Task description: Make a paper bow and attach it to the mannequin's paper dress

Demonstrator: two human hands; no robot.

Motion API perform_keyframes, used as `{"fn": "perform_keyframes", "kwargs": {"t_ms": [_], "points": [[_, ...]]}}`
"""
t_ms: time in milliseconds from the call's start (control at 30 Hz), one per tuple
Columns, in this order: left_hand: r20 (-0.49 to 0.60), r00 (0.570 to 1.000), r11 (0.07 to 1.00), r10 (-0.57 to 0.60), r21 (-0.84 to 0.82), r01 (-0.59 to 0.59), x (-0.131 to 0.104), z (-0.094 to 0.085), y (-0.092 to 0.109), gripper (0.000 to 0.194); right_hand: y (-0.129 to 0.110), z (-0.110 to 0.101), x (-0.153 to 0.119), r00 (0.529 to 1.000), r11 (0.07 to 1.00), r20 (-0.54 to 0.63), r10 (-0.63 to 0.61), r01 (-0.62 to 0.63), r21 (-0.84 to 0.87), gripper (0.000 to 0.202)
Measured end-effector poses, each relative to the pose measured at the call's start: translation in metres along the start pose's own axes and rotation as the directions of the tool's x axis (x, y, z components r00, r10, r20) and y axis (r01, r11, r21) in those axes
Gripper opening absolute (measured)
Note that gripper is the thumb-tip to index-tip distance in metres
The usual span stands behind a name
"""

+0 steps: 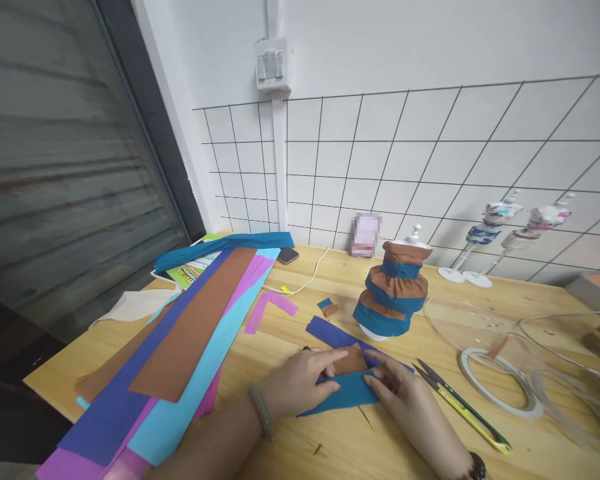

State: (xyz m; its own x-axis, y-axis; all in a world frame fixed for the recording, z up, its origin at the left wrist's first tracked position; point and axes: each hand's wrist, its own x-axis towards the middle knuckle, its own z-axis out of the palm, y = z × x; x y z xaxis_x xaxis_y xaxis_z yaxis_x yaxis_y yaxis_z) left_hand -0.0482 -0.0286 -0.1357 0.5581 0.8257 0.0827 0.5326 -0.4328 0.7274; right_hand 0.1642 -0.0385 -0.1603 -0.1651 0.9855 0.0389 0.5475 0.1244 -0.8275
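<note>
A teal strip [347, 395] of thin, crepe-like material is stretched low over the wooden table. My left hand [307, 377] grips its left part, thumb on top, with the index finger reaching over a small brown piece [349, 360]. At the right end, my right hand [400, 387] pinches the teal strip's upper edge between thumb and fingers. Behind both pieces lies a dark blue strip [325, 330], partly hidden by my hands. A small dress form [393, 290] stands beyond them, wrapped in gathered brown and teal bands. Thread snips [463, 403] with yellow and green handles lie right of my right hand.
Long coloured strips [195, 320] are piled at the left. A roll of white tape [500, 383] and clear plastic sheeting lie right. Two small white figures on stands [485, 233] are at the wall. A phone [287, 255], a cable [313, 277] and small scraps [329, 307] are also around.
</note>
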Motion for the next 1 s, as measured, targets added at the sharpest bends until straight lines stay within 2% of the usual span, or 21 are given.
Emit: {"fn": "perform_keyframes", "kwargs": {"t_ms": [333, 533, 733, 1000], "points": [[0.011, 0.998, 0.996, 0.061, 0.07, -0.061, 0.0015, -0.0041, 0.0032, 0.059, 0.0035, -0.0004, 0.0024, 1.0, 0.996, -0.004, -0.02, 0.02, -0.082, 0.039], [0.004, 1.0, 0.99, -0.011, 0.138, 0.011, 0.0007, -0.0068, -0.0005, 0.057, 0.0014, -0.0004, 0.0023, 1.0, 0.987, -0.005, -0.003, 0.002, -0.159, 0.04], [0.024, 0.999, 0.989, -0.031, 0.144, 0.027, 0.0005, -0.0057, -0.0063, 0.059, 0.0044, 0.0014, 0.0044, 1.0, 0.987, -0.002, 0.006, -0.006, -0.163, 0.042], [0.044, 0.993, 0.985, -0.109, 0.136, 0.102, 0.0018, -0.009, -0.0024, 0.063, -0.0004, 0.0021, 0.0045, 0.999, 0.981, -0.037, -0.025, 0.018, -0.192, 0.04]]}}
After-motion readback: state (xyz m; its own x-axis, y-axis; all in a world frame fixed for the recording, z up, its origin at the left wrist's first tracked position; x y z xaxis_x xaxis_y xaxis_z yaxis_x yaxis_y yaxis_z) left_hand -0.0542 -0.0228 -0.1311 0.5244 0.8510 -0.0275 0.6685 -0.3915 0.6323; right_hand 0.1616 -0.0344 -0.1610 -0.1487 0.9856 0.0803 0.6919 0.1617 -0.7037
